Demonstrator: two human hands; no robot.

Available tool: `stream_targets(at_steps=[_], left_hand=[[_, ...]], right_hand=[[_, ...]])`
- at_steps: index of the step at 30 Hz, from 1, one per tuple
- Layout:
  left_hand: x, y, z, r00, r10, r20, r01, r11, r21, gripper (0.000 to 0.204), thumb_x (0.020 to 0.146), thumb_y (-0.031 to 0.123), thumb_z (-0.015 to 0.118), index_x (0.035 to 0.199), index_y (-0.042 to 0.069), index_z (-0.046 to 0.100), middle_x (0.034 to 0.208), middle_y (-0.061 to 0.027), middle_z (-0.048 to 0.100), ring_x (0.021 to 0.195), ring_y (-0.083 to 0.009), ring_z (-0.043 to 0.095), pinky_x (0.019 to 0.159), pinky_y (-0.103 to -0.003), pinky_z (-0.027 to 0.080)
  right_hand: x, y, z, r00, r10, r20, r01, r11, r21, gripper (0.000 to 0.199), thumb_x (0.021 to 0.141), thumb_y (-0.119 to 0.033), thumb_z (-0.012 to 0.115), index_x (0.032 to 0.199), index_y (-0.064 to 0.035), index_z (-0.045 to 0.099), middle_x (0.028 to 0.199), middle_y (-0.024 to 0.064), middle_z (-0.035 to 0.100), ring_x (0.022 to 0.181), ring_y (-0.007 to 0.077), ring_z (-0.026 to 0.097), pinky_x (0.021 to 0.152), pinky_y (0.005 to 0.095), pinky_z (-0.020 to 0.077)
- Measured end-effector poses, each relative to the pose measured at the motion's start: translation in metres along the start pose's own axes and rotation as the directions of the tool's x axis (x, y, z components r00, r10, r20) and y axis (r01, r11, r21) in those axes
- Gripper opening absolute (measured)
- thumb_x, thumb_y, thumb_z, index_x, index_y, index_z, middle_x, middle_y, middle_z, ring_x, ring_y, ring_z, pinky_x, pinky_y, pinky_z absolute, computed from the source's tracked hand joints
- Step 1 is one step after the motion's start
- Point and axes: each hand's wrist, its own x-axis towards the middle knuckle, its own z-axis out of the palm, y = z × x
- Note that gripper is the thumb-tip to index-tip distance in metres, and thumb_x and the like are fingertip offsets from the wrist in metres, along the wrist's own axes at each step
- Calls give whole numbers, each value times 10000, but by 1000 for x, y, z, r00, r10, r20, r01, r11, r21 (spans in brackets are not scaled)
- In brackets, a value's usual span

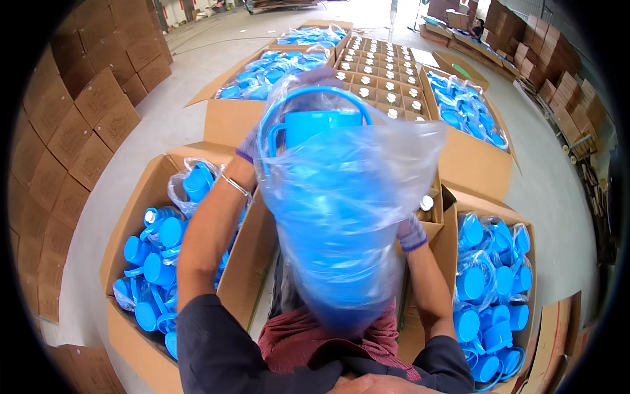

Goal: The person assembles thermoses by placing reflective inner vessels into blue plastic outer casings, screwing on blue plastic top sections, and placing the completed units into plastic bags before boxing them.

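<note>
A tall stack of blue plastic pitchers point(328, 217) wrapped in a clear plastic bag point(394, 164) is held up in front of me, top end tilted away. My left hand point(249, 146), in a purple glove, grips the bag near the top of the stack, by the blue handle point(315, 95). My right hand point(411, 233), also gloved, holds the bag's lower right side. The stack hides most of the box below it.
Open cardboard boxes surround me: blue lids at left point(154, 262) and right point(492, 295), bagged blue parts ahead point(269, 72) and far right point(466, 105), a divided box of white-capped bottles point(384, 79). Stacked cartons point(79, 131) line the left wall and the right wall point(558, 72).
</note>
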Motion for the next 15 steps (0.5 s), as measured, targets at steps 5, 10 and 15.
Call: stream_targets(at_steps=[5,10,15], left_hand=[[-28,-55,25,937,-239,-253,152,934,-322,639,993,364,532,1496,21,338,1445,-196,475,1319,-322,486,1105,-446,433],[-45,-75,21,961,-238,-139,64,683,-727,652,1021,495,371,1456,12,421,1430,-253,483,1295,-417,495,1094,-539,414],[-71,-128,-24,857,-512,-57,394,723,-568,695,1008,580,398,1379,6,527,1324,-187,589,1185,-291,594,1028,-401,489]], right_hand=[[-133,77,-35,980,108,169,-4,853,-522,611,937,-419,556,1372,6,494,1307,130,571,1182,212,518,1034,350,422],[-213,51,15,894,430,127,-391,886,-251,539,865,-285,703,1294,15,574,1257,109,616,1144,228,553,1009,382,448],[-233,31,-72,833,544,98,-463,784,-413,476,949,-264,561,1347,-4,532,1297,123,596,1223,229,545,1068,377,421]])
